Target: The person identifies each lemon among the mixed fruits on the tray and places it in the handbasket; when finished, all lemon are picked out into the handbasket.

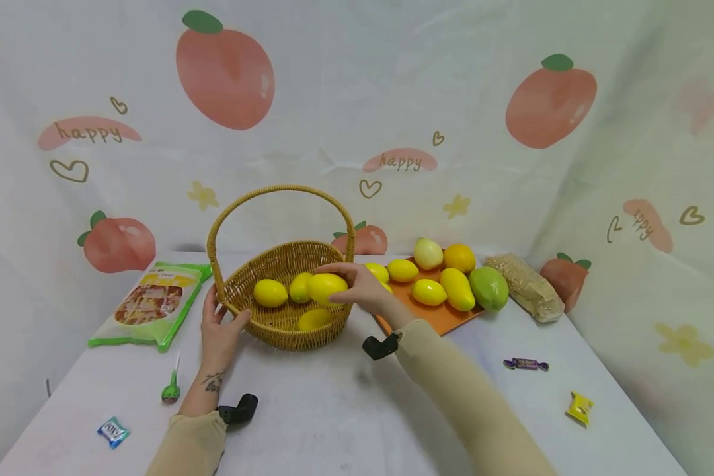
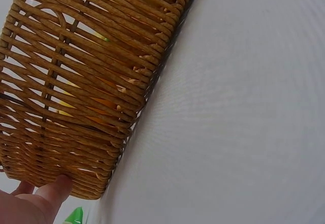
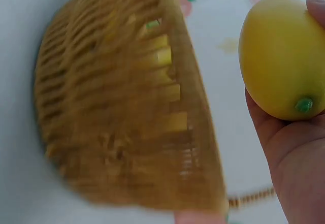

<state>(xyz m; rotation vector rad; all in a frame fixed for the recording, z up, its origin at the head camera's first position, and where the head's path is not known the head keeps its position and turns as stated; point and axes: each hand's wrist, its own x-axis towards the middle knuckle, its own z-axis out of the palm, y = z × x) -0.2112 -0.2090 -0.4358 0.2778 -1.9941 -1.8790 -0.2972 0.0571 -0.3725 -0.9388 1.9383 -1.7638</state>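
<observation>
My right hand (image 1: 363, 287) has its fingers and thumb curled about a yellow fruit (image 1: 326, 289), spread just as wide as its sides, holding it over the basket (image 1: 291, 340). My left hand (image 1: 217, 338) grips the basket's left side, thumb against the woven wall; three more yellow fruits (image 1: 270, 293) lie inside the basket

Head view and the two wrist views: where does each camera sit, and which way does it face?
Head: on the person's head, facing forward and down at the basket and table; left hand, right hand and sleeved forearms show.
Left wrist: on that wrist, facing the basket's woven side; part of the left hand shows at lower left.
Right wrist: on that wrist, facing the held yellow fruit and the basket; part of the right hand shows.
Head and right wrist both show that yellow fruit.
</observation>
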